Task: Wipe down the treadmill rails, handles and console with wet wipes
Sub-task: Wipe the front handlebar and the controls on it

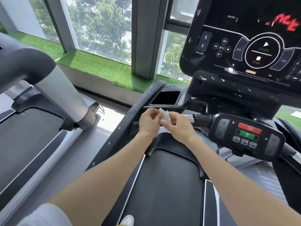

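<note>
A small white wet wipe (pixel 164 115) is held between both hands above the treadmill's front end. My left hand (pixel 149 122) pinches its left edge and my right hand (pixel 176 126) grips its lower right part. The black left rail (pixel 130 115) runs just left of the hands. A handle bar with a control pod (pixel 244 135), carrying red and green buttons, lies to the right. The big black console (pixel 244 46) stands above, speckled with white flecks. The belt (pixel 164 185) runs under my forearms.
A second treadmill (pixel 32 111) stands to the left across a grey floor gap. A dark cup holder (pixel 165 97) sits below the console. Green artificial turf (pixel 101 66) lines the window sill ahead. A white shoe (pixel 127 221) shows on the belt at the bottom edge.
</note>
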Tool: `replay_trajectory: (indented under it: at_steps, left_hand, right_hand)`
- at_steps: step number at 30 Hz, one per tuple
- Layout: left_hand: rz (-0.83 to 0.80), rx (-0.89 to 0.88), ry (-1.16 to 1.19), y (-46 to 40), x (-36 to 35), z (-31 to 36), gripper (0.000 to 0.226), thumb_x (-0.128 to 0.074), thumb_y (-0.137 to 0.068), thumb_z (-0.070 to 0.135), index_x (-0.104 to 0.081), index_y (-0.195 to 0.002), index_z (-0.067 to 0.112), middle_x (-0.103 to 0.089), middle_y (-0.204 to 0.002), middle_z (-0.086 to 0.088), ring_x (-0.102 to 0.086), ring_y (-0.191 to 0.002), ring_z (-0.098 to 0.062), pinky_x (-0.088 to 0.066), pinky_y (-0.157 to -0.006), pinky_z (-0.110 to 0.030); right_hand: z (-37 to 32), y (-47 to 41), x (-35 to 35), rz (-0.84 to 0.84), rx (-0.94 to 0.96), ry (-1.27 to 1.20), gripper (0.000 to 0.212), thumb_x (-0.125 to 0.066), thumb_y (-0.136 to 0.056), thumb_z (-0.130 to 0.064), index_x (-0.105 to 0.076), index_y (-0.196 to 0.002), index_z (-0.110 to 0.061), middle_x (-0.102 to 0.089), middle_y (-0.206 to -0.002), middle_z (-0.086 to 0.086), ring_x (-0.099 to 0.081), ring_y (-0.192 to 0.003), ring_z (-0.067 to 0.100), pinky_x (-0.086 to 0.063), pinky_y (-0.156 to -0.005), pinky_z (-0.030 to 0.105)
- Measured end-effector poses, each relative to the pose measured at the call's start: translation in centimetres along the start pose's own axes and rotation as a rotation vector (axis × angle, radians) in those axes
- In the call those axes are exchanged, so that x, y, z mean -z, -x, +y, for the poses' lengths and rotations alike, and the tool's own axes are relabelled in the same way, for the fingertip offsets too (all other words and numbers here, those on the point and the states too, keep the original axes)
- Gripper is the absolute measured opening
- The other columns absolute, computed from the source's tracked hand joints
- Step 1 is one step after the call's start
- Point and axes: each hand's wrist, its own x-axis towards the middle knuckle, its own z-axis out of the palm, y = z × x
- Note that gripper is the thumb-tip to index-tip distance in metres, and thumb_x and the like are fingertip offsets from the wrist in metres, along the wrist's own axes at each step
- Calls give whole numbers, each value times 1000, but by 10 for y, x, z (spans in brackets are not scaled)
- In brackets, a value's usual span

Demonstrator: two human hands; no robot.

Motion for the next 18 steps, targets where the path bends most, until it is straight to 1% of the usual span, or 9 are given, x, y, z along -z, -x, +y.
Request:
replay_trajectory:
  at_steps: [3,6,8,10,11,12,13,15,18]
  left_hand:
    - [-137,91,339,1,-8,13,13,-53,-94,3,-58,-84,7,-60,-86,-15,-61,-75,-20,-57,-76,-29]
    - [-211,121,406,0,-13,18,8,-54,-95,8,-59,-88,6,-58,-88,-13,-63,-74,-17,-55,-85,-36]
    - [-207,73,189,-3,-14,18,9,-55,-95,15,-60,-88,12,-57,-84,-5,-60,-75,-13,-54,-86,-36]
    - [-180,-52,-151,-8,-11,15,8,-56,-94,19,-59,-88,15,-57,-81,3,-55,-69,-5,-50,-78,-29]
    - [-168,-103,-273,-11,-7,12,7,-56,-94,19,-60,-90,16,-58,-82,5,-54,-66,1,-47,-74,-24]
    - [-165,-135,-350,-15,-3,9,6,-56,-94,19,-60,-91,16,-59,-86,5,-55,-68,2,-45,-73,-23]
    - [-162,-152,-404,-18,1,5,5,-57,-93,19,-61,-91,17,-60,-92,3,-57,-75,-1,-46,-78,-24]
    - [-146,-161,-494,-23,9,-2,5,-58,-92,21,-62,-91,20,-58,-103,-1,-59,-92,-15,-46,-88,-31]
    - [-114,-140,-591,-27,23,-9,9,-56,-93,24,-63,-96,20,-51,-109,-1,-55,-99,-20,-44,-90,-33]
  right_hand:
    - [-8,1,7,117,-31,-84,13,-59,-91,-25,-68,-94,-16,-71,-83,-1,-66,-79,18,-54,-77,38]
    - [-15,0,19,232,-2,-33,12,-58,-88,-12,-69,-83,-12,-65,-73,-2,-58,-69,13,-49,-67,32]
    - [-16,-3,31,314,36,155,17,-53,-88,-7,-71,-87,-8,-66,-80,4,-58,-74,18,-44,-65,30]
    - [-12,-6,47,396,43,506,21,-50,-89,-8,-71,-94,-8,-64,-89,9,-56,-85,26,-38,-64,31]
    - [-7,-8,55,417,33,693,22,-49,-90,-9,-70,-95,-6,-62,-91,10,-53,-90,28,-36,-65,31]
    - [-2,-10,63,422,20,843,22,-48,-90,-10,-69,-94,-4,-61,-93,11,-51,-92,29,-36,-67,32]
    - [2,-11,70,409,-1,955,22,-47,-90,-10,-68,-93,-3,-60,-94,10,-50,-94,28,-37,-70,32]
    - [8,-11,73,339,-77,1075,20,-47,-91,-8,-66,-95,-5,-58,-99,8,-52,-96,25,-36,-70,29]
    - [9,-13,60,212,-179,1072,19,-44,-92,-4,-61,-99,-10,-59,-104,6,-58,-99,25,-38,-65,30]
